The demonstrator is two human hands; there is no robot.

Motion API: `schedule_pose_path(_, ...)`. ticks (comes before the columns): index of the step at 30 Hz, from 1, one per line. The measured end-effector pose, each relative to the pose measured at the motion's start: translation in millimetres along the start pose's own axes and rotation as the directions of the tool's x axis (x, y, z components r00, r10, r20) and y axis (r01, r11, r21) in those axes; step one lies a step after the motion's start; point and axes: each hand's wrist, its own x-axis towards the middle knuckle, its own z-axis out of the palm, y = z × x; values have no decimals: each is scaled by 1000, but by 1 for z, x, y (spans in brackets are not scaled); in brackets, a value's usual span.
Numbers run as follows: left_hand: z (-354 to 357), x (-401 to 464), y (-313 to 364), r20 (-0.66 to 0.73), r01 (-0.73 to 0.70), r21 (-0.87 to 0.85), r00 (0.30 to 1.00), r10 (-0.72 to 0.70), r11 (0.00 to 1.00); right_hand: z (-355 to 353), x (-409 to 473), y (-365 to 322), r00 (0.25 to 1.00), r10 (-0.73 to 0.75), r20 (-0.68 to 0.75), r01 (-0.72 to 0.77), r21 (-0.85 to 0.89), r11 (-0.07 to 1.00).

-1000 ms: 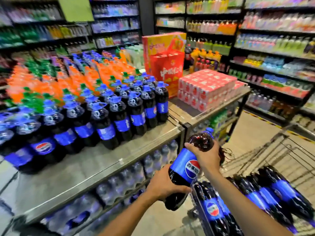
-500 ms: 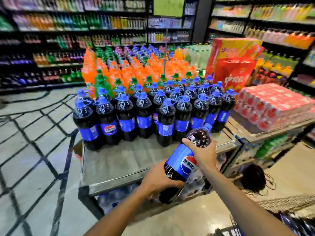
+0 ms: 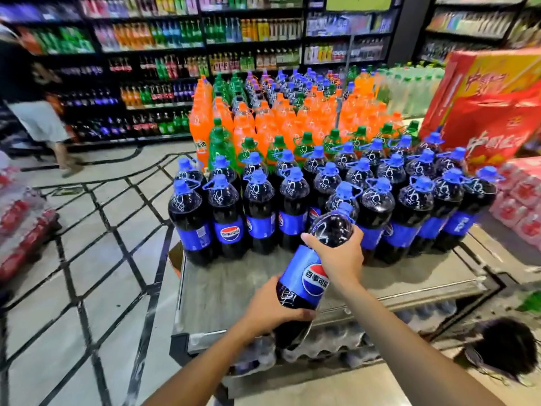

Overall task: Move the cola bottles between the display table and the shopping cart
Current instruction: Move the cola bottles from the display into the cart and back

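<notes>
I hold a large cola bottle (image 3: 307,276) with a blue label, tilted, its cap pointing away from me, over the front of the steel display table (image 3: 234,288). My left hand (image 3: 272,309) grips its lower body from the left. My right hand (image 3: 336,256) grips its upper body just above the label. Several upright cola bottles (image 3: 260,206) with blue caps stand in rows on the table behind the bare front strip. The shopping cart is out of view.
Orange soda bottles (image 3: 263,118) and green bottles (image 3: 219,142) stand behind the colas. Red cartons (image 3: 491,112) and pink can packs (image 3: 521,206) sit at the right. A person (image 3: 38,112) walks by the shelves at far left. Packs of water (image 3: 322,341) lie under the table.
The view has swung left from the cart to the display table. Both hands have carried the bottle forward over the table's front strip, closer to the standing rows.
</notes>
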Motion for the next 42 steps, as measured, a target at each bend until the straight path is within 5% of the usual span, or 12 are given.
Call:
schedule_pose_path(12,-59,98,-60,165,-198,-215,958,235,956,94,11,-32,963,-134,-236,100,-151,984)
schedule_pose_path(26,-21,209,-107,255,-359,-401,840,479,843,142,44,-3,854,-339,-393,192,-368,910)
schedule_pose_path(42,11,248,-114,166,-480,-229,838,520,847,162,48,32,777,-443,-447,168,-530,831)
